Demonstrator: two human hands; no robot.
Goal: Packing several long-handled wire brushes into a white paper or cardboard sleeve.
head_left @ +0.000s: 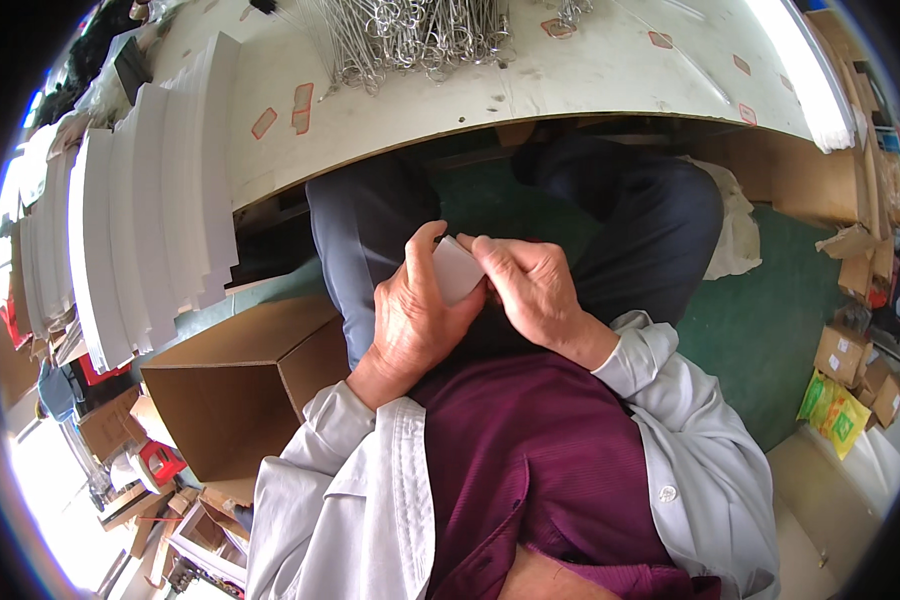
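Above my lap I hold a small white, flat block or case with rounded corners [456, 271] in both hands. My left hand [410, 315] is wrapped round its left side and underside, with the thumb up along its edge. The fingers of my right hand [538, 290] are pinched against its upper right edge. What those fingertips do there is partly hidden. A small dark spot shows at the block's top corner near my left thumb.
A pale worktable [400, 125] curves across the top, bearing a heap of looped metal wire rods [410, 40]. Tall stacked white panels [135, 220] stand at left, above an open cardboard box [230, 410]. More cartons [840, 355] and a yellow-green packet [832, 412] lie at right.
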